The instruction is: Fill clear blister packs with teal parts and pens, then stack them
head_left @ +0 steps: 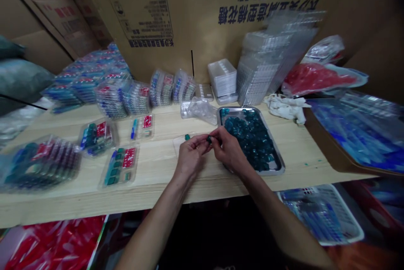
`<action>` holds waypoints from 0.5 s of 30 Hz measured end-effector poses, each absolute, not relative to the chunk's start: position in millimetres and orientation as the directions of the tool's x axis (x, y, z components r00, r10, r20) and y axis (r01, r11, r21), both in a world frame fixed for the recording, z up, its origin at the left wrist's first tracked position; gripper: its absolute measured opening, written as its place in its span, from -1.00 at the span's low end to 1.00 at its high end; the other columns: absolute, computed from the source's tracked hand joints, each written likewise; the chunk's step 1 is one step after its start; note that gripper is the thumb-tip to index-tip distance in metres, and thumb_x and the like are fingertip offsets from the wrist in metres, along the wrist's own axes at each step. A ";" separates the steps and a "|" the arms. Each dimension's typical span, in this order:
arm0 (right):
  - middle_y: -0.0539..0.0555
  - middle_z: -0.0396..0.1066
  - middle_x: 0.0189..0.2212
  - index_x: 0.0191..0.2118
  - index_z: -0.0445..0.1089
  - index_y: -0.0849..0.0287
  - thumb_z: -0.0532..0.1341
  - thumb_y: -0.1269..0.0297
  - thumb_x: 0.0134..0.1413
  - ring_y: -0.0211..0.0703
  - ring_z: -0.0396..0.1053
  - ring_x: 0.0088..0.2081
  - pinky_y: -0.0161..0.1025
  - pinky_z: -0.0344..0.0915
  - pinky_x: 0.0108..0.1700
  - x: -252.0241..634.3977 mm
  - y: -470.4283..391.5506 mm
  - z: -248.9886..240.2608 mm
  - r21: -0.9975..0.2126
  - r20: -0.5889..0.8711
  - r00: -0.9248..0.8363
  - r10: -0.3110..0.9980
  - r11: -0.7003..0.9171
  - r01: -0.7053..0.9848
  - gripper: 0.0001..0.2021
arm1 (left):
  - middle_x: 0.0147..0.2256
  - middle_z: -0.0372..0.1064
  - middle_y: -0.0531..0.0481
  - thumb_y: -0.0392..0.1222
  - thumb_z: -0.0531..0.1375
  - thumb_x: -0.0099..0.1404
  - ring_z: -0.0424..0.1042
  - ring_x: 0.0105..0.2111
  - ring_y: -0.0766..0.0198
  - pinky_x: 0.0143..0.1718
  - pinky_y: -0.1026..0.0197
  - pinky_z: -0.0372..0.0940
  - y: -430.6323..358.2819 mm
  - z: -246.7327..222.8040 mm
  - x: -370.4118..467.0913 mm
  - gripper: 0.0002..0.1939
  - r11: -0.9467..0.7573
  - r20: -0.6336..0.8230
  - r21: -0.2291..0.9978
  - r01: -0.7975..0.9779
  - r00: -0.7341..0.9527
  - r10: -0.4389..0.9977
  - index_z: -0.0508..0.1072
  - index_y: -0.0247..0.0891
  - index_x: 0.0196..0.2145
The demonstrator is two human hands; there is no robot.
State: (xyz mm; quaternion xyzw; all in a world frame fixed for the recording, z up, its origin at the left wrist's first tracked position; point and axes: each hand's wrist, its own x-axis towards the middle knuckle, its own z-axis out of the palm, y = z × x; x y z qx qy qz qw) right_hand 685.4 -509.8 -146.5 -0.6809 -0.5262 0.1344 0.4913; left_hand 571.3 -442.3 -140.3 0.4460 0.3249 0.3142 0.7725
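A small dark green piece [209,139] is pinched between the fingertips of my left hand [191,152] and my right hand [227,148], which meet just left of a metal tray [282,164]. Many dark teal pieces [249,135] fill that tray. Another green piece [187,137] lies on the table behind my left fingers, by a pale sheet [177,144]. To the left, a clear blister pack [120,165] holds green pieces, a blue item and a red card. A smaller-looking pack [142,127] with a blue item and red card sits behind it.
Filled packs [41,162] are stacked at the left and back left. Clear empty trays [259,63] stand before a large carton [195,17]. A white cloth [287,108], a red bag [318,78] and a box of blue items [362,131] are at right.
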 end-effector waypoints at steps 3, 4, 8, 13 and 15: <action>0.00 0.41 -0.44 -0.29 0.27 0.12 0.10 0.37 0.10 -0.19 0.36 -0.44 -0.29 0.22 -0.35 684.2 -509.4 -147.5 -0.804 0.329 0.414 0.849 0.022 0.594 -0.95 | -0.33 0.57 -0.07 -0.25 0.46 -0.08 0.51 -0.33 0.33 -0.16 0.28 0.39 -441.7 -143.8 567.2 -0.65 0.436 -0.244 0.874 -0.215 0.581 0.777 0.60 -0.34 -0.27; 0.00 0.41 -0.44 -0.29 0.27 0.12 0.10 0.38 0.09 -0.19 0.36 -0.43 -0.29 0.23 -0.35 684.5 -509.3 -147.9 -0.808 0.327 0.405 0.854 0.030 0.589 -0.95 | -0.34 0.57 -0.06 -0.24 0.46 -0.08 0.51 -0.33 0.33 -0.17 0.28 0.39 -441.2 -144.4 565.6 -0.66 0.435 -0.244 0.872 -0.222 0.573 0.782 0.61 -0.34 -0.28; 0.00 0.41 -0.40 -0.18 0.30 0.14 0.10 0.39 0.09 -0.20 0.37 -0.39 -0.29 0.26 -0.33 684.3 -508.8 -149.2 -0.858 0.302 0.334 0.893 0.102 0.503 -0.84 | -0.39 0.55 -0.03 -0.23 0.47 -0.08 0.50 -0.39 0.35 -0.24 0.31 0.40 -437.0 -143.8 560.7 -0.70 0.460 -0.274 0.851 -0.253 0.533 0.800 0.61 -0.34 -0.33; 0.00 0.40 -0.40 -0.19 0.27 0.15 0.11 0.39 0.10 -0.21 0.36 -0.39 -0.28 0.25 -0.31 682.1 -508.3 -147.7 -0.850 0.320 0.332 0.887 0.114 0.515 -0.87 | -0.33 0.56 -0.05 -0.30 0.46 -0.07 0.51 -0.37 0.37 -0.25 0.34 0.40 -434.0 -138.7 557.3 -0.64 0.529 -0.321 0.802 -0.277 0.546 0.774 0.61 -0.33 -0.24; 0.01 0.41 -0.41 -0.24 0.26 0.14 0.11 0.39 0.09 -0.21 0.37 -0.39 -0.28 0.24 -0.32 683.4 -507.3 -148.9 -0.851 0.306 0.335 0.891 0.099 0.515 -0.91 | -0.32 0.56 -0.06 -0.30 0.47 -0.09 0.52 -0.34 0.35 -0.21 0.34 0.41 -435.6 -137.3 557.0 -0.71 0.554 -0.330 0.777 -0.300 0.555 0.764 0.61 -0.36 -0.34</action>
